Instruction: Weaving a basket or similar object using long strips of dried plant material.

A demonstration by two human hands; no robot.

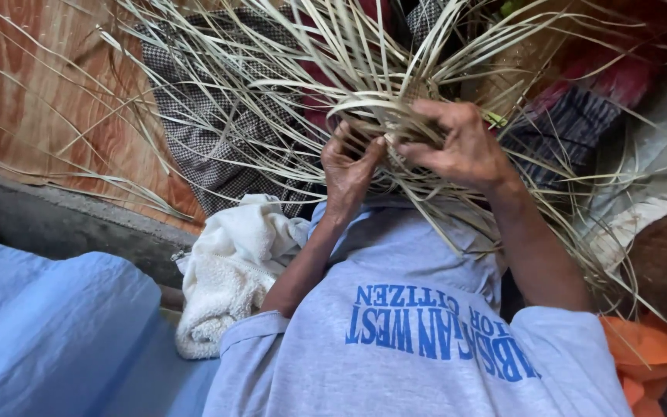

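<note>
Both hands are working mid-weave at the hub of the straw bundle [384, 116], left hand [351, 164] pinching strips just below it, right hand [457, 143] curled over one beside it, next move likely needing a firm tuck under neighbouring strips.

Both hands [407, 150] pinch pale woven strips [372, 108]; white towel [229, 266] beside left arm

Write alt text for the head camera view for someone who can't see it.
Seen from above, a person's left hand and right hand grip a fan of pale dried strips they are plaiting. They wear a grey printed shirt; a white towel lies beside them, checked cloth behind.
</note>
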